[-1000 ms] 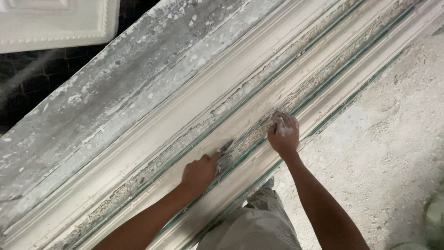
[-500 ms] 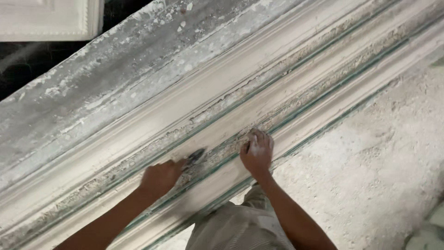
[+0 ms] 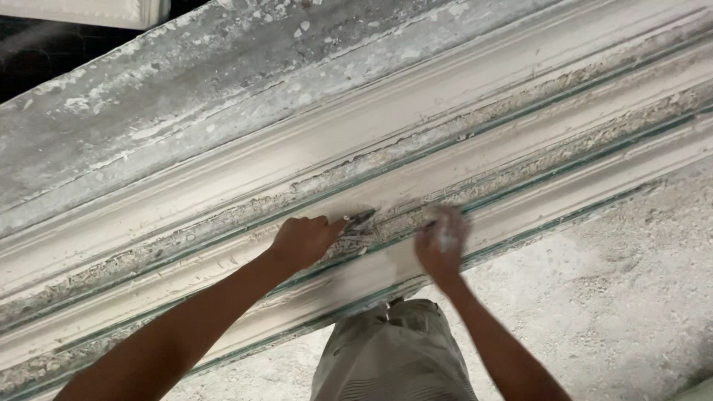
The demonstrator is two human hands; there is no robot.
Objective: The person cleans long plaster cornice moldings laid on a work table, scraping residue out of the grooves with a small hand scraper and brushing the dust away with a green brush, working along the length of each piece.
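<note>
A long white plaster moulding (image 3: 223, 200) with ridges and crusted grooves runs diagonally across the view. My left hand (image 3: 304, 239) grips a small metal scraper (image 3: 362, 220), its blade lying in a rough groove of the moulding. My right hand (image 3: 443, 239) rests on the moulding just to the right of the blade; it is blurred and dusted white, and what it holds, if anything, cannot be made out. The two hands are about a hand's width apart.
A grey, plaster-spattered slab (image 3: 186, 82) lies along the moulding's far side. A dusty concrete floor (image 3: 616, 297) spreads at lower right. My trouser leg (image 3: 394, 356) shows at the bottom. A white framed panel (image 3: 89, 11) sits at top left.
The view shifted, so both hands sit lower and further left in the picture. The scraper stays in the groove, and my right hand has blurred with motion beside it.
</note>
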